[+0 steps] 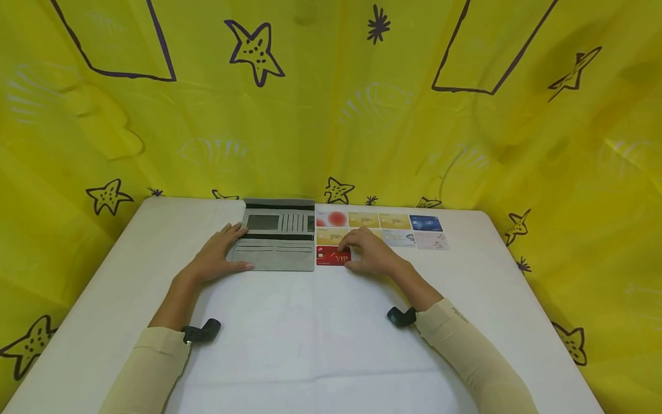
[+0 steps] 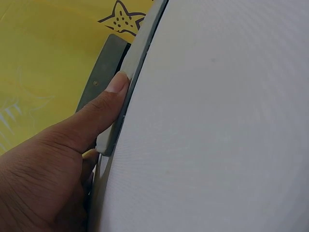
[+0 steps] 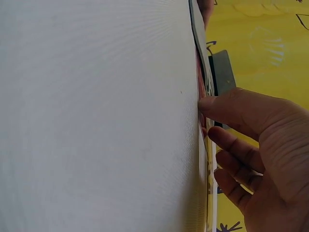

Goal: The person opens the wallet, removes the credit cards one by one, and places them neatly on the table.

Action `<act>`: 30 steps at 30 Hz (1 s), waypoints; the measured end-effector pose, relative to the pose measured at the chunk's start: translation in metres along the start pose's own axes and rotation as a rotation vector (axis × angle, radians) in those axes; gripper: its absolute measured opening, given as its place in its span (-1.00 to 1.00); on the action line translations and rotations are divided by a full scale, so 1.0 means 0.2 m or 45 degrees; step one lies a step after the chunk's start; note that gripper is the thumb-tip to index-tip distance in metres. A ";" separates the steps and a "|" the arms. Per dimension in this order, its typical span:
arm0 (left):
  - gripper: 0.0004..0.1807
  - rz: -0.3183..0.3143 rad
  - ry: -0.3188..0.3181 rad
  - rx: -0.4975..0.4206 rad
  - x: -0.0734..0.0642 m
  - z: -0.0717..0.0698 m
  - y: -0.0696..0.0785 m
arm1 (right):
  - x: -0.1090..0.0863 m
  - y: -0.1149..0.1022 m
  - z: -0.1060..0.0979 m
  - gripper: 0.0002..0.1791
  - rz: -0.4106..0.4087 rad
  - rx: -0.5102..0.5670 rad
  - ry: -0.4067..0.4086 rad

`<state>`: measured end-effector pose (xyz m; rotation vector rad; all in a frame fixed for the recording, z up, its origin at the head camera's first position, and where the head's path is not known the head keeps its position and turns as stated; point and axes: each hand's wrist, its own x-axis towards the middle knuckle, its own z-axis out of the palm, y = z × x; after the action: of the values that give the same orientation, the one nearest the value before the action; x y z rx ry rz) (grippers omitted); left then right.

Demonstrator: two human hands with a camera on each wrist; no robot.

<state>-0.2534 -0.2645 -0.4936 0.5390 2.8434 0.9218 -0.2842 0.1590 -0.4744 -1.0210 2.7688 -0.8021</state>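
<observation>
A grey wallet [image 1: 274, 261] lies unfolded on the table, its card slots and a dark window pocket facing up. My left hand [image 1: 221, 253] rests at its left side, fingers extended and thumb along the front edge; the left wrist view shows that thumb [image 2: 104, 104] on the wallet. Just right of the wallet lies a red VIP card [image 1: 327, 256]. With thumb and index finger, my right hand [image 1: 373, 253] pinches this card near its right end. In the right wrist view, the red card [image 3: 201, 79] appears edge-on beside the thumb.
Behind the red card, other cards lie in two rows: a blue VIP card [image 1: 426, 223], a gold card [image 1: 364, 219], a pale pink card [image 1: 432, 241] and several more. My right hand partly covers one. A yellow patterned curtain [image 1: 310, 115] hangs behind the white table [image 1: 279, 345].
</observation>
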 end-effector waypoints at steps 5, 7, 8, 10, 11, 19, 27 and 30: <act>0.08 -0.007 -0.001 0.010 0.00 0.00 0.00 | 0.01 -0.02 -0.01 -0.67 0.053 0.073 0.038; 0.08 -0.009 -0.001 0.013 0.00 0.00 0.00 | 0.01 -0.03 -0.01 -0.65 0.075 0.104 0.066; 0.08 -0.012 -0.001 0.012 0.00 0.00 0.00 | 0.02 -0.03 -0.01 -0.64 0.081 0.113 0.084; 0.09 -0.015 -0.002 0.010 0.00 0.00 0.00 | 0.03 -0.04 -0.01 -0.64 0.078 0.128 0.125; 0.09 -0.015 -0.003 0.008 0.00 0.00 0.00 | 0.04 -0.04 -0.01 -0.63 0.073 0.137 0.145; 0.07 0.004 0.005 -0.010 0.00 0.01 -0.01 | 0.12 -0.07 -0.01 -0.61 0.052 0.119 0.267; 0.08 -0.004 -0.004 -0.003 0.01 0.01 -0.01 | 0.18 -0.08 0.00 -0.59 0.070 0.132 0.279; 0.08 -0.005 -0.005 0.005 0.01 0.01 -0.02 | 0.20 -0.08 0.01 -0.59 0.083 0.133 0.266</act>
<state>-0.2560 -0.2660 -0.4972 0.5342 2.8425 0.9142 -0.3048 0.1232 -0.4641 -0.8705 2.8753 -1.0897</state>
